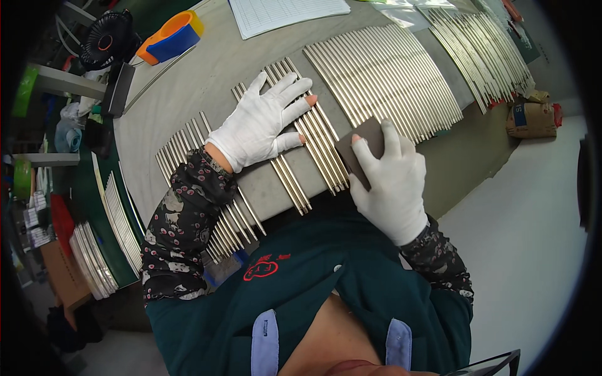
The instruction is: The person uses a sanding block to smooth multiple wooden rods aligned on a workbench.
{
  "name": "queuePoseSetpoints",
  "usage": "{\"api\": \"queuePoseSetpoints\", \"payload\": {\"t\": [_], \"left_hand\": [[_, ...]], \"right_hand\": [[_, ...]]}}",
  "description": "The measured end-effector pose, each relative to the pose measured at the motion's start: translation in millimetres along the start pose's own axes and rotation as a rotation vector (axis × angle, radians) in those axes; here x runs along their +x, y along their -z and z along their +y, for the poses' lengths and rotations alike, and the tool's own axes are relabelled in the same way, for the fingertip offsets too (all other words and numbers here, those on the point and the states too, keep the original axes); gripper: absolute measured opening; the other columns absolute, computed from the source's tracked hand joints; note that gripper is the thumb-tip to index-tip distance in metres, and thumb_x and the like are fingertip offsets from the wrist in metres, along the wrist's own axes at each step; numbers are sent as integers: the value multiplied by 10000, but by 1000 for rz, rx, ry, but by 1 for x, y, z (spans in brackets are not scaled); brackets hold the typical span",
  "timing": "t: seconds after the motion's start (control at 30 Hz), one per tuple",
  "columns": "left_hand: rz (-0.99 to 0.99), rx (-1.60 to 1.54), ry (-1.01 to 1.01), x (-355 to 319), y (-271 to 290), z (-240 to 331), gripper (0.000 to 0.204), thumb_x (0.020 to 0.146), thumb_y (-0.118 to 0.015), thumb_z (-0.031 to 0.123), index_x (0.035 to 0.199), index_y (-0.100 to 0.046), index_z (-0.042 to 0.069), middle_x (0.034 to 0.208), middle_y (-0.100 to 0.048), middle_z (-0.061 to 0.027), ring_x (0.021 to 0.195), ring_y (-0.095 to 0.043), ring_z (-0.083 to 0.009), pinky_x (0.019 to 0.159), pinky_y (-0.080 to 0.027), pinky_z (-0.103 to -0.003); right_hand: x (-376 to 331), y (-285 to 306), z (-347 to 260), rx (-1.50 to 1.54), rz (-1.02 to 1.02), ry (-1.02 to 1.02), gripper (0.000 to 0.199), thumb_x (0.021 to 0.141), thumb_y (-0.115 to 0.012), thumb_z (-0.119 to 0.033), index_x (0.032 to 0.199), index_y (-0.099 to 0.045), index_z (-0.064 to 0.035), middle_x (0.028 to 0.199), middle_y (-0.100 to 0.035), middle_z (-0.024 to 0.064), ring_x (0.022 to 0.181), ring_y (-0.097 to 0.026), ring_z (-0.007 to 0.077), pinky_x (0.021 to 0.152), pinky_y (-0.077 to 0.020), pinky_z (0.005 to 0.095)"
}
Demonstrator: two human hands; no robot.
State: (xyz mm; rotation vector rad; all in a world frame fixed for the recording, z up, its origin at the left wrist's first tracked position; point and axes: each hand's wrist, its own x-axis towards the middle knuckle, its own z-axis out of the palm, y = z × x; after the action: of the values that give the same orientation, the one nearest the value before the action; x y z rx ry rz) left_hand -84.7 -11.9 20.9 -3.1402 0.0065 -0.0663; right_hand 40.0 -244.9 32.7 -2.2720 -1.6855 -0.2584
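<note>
My left hand (260, 122), in a white glove with some bare fingertips, lies flat with fingers spread over slim, shiny metal rods (320, 147). A few more rods (290, 182) pass beneath its palm side. In my right hand (396, 188), also gloved in white, is a dark grey-brown block (369, 141) that looks like a sanding sponge. Its fingers and thumb grip the block beside the near-left edge of a wide, close-laid row of rods (389, 78). Left of my left hand, beside and under the forearm, lies another group of rods (182, 147).
Another bundle of rods (480, 56) lies at the far right. A printed sheet (285, 12) rests at the table's far side. Far left are an orange-and-blue tape dispenser (172, 37) and a black fan (110, 39). More rods (122, 219) lie on a green surface at left.
</note>
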Motion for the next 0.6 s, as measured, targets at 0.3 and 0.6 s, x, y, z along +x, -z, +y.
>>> {"api": "queuePoseSetpoints", "payload": {"t": [0.3,0.6], "left_hand": [[54,-30,-25,-4,1,-3,687,931,-424,608,1455,-407,164,1467,-391,-160,1374,-351,-380,1119,-211,-632],[134,56,-19,-8,-3,2,649,889,-512,576,1388,-484,162,1437,-425,-142,1354,-383,-342,1104,-254,-615]], "right_hand": [[-53,26,24,87,17,-112,646,590,-786,-170,1211,-610,-168,1369,-454,230,1113,-498,338,851,-395,424],[-38,12,8,135,-1,-75,591,593,-792,-206,1155,-614,-167,1334,-462,225,1081,-522,342,786,-427,435]]}}
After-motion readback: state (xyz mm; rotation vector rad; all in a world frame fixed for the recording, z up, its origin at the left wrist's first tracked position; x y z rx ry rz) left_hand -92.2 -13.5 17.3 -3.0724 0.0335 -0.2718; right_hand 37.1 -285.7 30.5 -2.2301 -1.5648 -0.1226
